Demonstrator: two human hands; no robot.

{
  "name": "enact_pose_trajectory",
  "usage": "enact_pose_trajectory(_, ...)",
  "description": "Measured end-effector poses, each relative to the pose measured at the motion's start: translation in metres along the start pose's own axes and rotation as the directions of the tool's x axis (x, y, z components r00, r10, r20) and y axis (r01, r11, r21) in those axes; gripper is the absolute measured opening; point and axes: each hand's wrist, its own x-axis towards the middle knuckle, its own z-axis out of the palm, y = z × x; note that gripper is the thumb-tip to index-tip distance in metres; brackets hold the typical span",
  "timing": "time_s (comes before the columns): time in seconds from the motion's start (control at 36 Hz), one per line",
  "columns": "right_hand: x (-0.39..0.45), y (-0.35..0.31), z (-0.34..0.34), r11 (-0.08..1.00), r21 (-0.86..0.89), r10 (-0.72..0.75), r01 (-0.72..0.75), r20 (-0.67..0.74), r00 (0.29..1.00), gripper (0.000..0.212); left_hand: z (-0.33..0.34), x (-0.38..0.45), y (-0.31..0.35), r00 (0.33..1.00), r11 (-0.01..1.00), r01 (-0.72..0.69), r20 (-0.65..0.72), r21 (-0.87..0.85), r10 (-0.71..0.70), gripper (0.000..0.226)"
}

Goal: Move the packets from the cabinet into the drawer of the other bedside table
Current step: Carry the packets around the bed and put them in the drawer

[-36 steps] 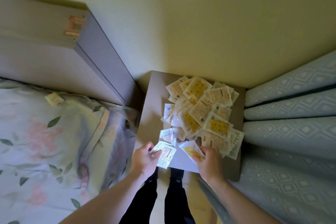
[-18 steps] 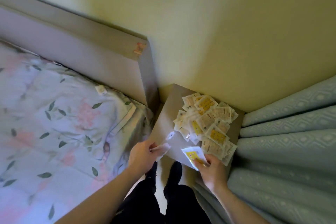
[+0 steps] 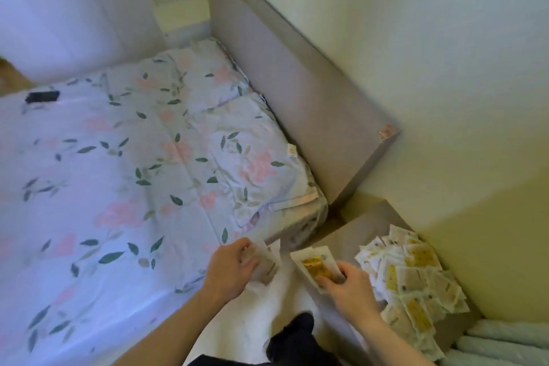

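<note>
Bedside, hands' packets point(image 3: 313, 265) pointing up-left.

a home bedroom: a bed point(image 3: 118, 172) with floral bedding, a headboard point(image 3: 297, 83) and a bedside table point(image 3: 350, 235).

Yellow-and-white packets point(image 3: 413, 279), floral bedsheet point(image 3: 118, 175)

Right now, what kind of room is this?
Most likely a bedroom: a bed with floral bedding, a grey headboard against the wall, and a bedside table piled with packets. Each hand holds packets.
</note>
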Motion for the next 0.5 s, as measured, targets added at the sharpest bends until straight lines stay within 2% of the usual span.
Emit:
enact_pose_trajectory(0.14, -0.006, -0.051, 0.086, 0.974, -0.155, -0.141, 0.163, 0.141, 0.98, 0.009, -0.061, -0.06, -0.084, 0.984, 0.989, 0.121, -0.121, -0.09, -0.132, 0.027)
enact_pose_trajectory(0.25, -0.021, -0.09, 0.177, 0.916, -0.258, -0.247, 0.307, 0.241, 0.939, 0.014, -0.115, -0.118, -0.155, 0.944, 0.964, 0.237, -0.205, -0.118, -0.257, 0.037)
enact_pose_trajectory(0.39, -0.056, -0.137, 0.293, 0.819, -0.295, -0.353, 0.492, 0.417, 0.838, 0.014, -0.172, -0.194, -0.244, 0.851, 0.909, 0.379, -0.321, -0.175, -0.416, 0.04)
enact_pose_trajectory(0.5, -0.092, -0.181, 0.376, 0.774, -0.294, -0.349, 0.561, 0.541, 0.765, 0.011, -0.212, -0.252, -0.304, 0.724, 0.842, 0.468, -0.43, -0.268, -0.54, 0.038)
